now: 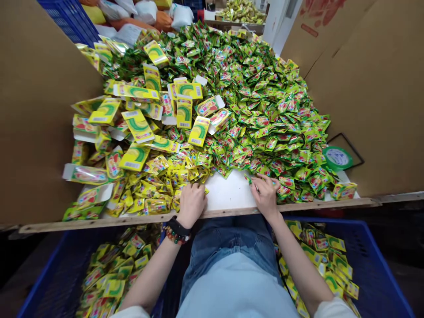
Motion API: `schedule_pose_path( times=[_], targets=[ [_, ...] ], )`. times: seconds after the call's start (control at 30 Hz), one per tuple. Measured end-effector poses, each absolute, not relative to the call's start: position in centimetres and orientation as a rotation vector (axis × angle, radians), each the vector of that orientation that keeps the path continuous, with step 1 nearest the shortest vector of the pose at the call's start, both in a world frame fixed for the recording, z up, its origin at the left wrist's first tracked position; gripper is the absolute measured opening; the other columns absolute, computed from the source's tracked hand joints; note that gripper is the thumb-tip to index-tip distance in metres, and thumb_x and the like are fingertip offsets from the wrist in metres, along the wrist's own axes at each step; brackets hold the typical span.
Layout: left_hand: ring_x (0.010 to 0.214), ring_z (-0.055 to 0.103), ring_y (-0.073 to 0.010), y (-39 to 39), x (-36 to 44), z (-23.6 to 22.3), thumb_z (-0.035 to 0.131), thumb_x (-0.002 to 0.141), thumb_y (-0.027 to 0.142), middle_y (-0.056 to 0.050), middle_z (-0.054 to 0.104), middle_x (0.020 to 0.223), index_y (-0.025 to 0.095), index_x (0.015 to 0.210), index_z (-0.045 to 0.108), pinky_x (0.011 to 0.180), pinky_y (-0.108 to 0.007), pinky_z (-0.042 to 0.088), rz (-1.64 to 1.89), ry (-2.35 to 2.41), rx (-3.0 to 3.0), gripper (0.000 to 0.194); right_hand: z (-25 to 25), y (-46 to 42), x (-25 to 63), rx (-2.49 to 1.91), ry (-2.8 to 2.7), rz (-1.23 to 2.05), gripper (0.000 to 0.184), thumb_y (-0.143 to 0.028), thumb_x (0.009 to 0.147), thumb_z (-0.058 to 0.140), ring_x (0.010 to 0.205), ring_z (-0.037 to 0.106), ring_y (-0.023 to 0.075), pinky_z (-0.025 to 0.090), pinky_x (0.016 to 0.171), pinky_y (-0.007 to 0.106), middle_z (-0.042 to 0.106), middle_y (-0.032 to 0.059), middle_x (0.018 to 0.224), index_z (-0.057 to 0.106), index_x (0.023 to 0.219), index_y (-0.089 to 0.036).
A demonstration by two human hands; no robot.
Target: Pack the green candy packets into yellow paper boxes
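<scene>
My left hand point(192, 201) is closed at the front of a heap of small yellow packets point(159, 205). A yellow tip pokes out beside its fingers, which are mostly hidden under the hand. On the other side of a bare white patch, my right hand point(266, 194) pinches a small green packet point(247, 179) between thumb and fingertips. Its other fingers rest against the large pile of green packets point(245, 97). Flat yellow-green boxes point(137, 126), some with open flaps, lie over the yellow packets at the left.
Cardboard walls point(371, 97) flank the white tabletop point(228, 194), which has a wooden front edge point(232, 212). Green tape point(337, 158) lies at the right. Below stand a left blue crate point(49, 274) and a right blue crate point(374, 265), holding filled boxes.
</scene>
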State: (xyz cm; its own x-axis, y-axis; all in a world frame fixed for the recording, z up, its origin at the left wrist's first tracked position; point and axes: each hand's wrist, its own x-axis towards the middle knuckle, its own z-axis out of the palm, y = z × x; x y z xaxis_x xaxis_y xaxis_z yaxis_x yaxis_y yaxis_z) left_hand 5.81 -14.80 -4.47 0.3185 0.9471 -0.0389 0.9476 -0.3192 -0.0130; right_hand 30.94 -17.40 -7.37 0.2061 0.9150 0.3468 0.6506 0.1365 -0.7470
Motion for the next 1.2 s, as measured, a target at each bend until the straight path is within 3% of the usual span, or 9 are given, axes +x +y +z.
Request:
schedule_pose_path(
  times=[0.1, 0.2, 0.37, 0.53, 0.73, 0.83, 1.0, 1.1, 1.2],
  targets=[
    [0.088, 0.06, -0.0314, -14.4, 6.1, -4.8, 0.048, 0.08, 0.011, -0.016, 0.066, 0.089, 0.013, 0.083, 0.067, 0.075, -0.041, 0.044, -0.084, 1.79, 2.591, 0.02, -7.0, -17.4, 29.7, -1.468, -1.051, 0.687, 0.021, -0.038, 0.087, 0.056, 0.083, 0.062, 0.0226, 0.045, 0.082, 0.039, 0.068, 0.0054, 0.081, 0.066, 0.083, -0.02],
    [0.085, 0.061, -0.0293, -14.1, 6.2, -5.0, 0.048, 0.08, 0.013, -0.015, 0.066, 0.082, 0.014, 0.076, 0.063, 0.074, -0.039, 0.044, 0.14, 1.774, 2.515, 0.016, -7.0, -17.4, 27.8, -1.346, -0.854, 0.957, 0.028, -0.048, 0.084, 0.058, 0.058, 0.055, 0.0152, 0.046, 0.057, 0.029, 0.061, -0.0005, 0.066, 0.063, 0.08, -0.021],
    [0.061, 0.054, -0.0132, -15.0, 7.5, -4.3, 0.048, 0.087, 0.029, 0.0, 0.059, 0.071, 0.019, 0.087, 0.053, 0.059, -0.024, 0.04, 0.972, 1.444, 1.781, 0.011, -6.8, -17.6, 25.1, -1.154, -0.623, 1.244, 0.032, -0.052, 0.072, 0.07, 0.066, 0.065, 0.0152, 0.055, 0.061, 0.028, 0.07, 0.001, 0.072, 0.063, 0.076, -0.021],
    [0.046, 0.041, -0.0062, -16.8, 10.8, -4.4, 0.057, 0.086, 0.044, 0.01, 0.044, 0.053, 0.021, 0.093, 0.047, 0.047, -0.017, 0.032, 1.174, 1.159, 1.121, 0.027, -6.1, -18.2, 23.8, -1.094, -0.492, 1.34, 0.035, -0.052, 0.069, 0.075, 0.06, 0.067, 0.017, 0.059, 0.061, 0.033, 0.071, -0.0001, 0.069, 0.062, 0.074, -0.021],
    [0.075, 0.07, -0.0171, -17.5, 12.3, -4.9, 0.082, 0.065, 0.041, -0.004, 0.072, 0.085, 0.019, 0.102, 0.049, 0.072, -0.03, 0.057, 1.168, 1.056, 0.908, 0.053, -4.8, -18.9, 24.6, -1.15, -0.575, 1.248, 0.035, -0.052, 0.072, 0.074, 0.066, 0.07, 0.018, 0.061, 0.061, 0.031, 0.074, 0.0007, 0.075, 0.069, 0.084, -0.02],
    [0.079, 0.07, -0.0179, -17.8, 12.1, -5.0, 0.081, 0.068, 0.039, -0.005, 0.073, 0.087, 0.017, 0.099, 0.056, 0.075, -0.031, 0.057, 1.121, 1.049, 1.01, 0.046, -4.3, -19.2, 25.6, -1.154, -0.691, 1.357, 0.042, -0.049, 0.068, 0.079, 0.069, 0.071, 0.0186, 0.062, 0.061, 0.032, 0.076, 0.0011, 0.079, 0.071, 0.097, -0.021],
    [0.081, 0.066, -0.019, -13.6, 10.3, -3.0, 0.07, 0.079, 0.044, -0.009, 0.069, 0.093, 0.015, 0.093, 0.067, 0.071, -0.031, 0.056, 0.972, 1.107, 1.634, 0.033, -4.2, -19.3, 27.8, -1.203, -0.736, 1.321, 0.032, -0.041, 0.064, 0.084, 0.061, 0.069, 0.0165, 0.063, 0.058, 0.031, 0.074, 0.0007, 0.07, 0.074, 0.083, -0.018],
    [0.104, 0.059, -0.0255, -6.4, 8.3, -0.6, 0.062, 0.085, 0.04, -0.013, 0.064, 0.108, 0.014, 0.105, 0.064, 0.092, -0.04, 0.048, 1.194, 1.688, 1.938, 0.033, -4.4, -19.4, 28.9, -1.245, -0.691, 1.178, 0.028, -0.039, 0.064, 0.084, 0.057, 0.066, 0.0147, 0.063, 0.054, 0.029, 0.072, -0.0009, 0.067, 0.073, 0.077, -0.018],
    [0.109, 0.054, -0.0319, 0.7, 6.9, 1.0, 0.066, 0.08, 0.04, -0.02, 0.061, 0.111, 0.007, 0.106, 0.061, 0.096, -0.043, 0.042, 0.998, 2.108, 1.931, 0.042, -4.5, -19.8, 29.5, -1.23, -0.698, 1.128, 0.024, -0.036, 0.066, 0.083, 0.057, 0.066, 0.0133, 0.063, 0.056, 0.028, 0.07, -0.0028, 0.065, 0.071, 0.077, -0.019]
  ],
)
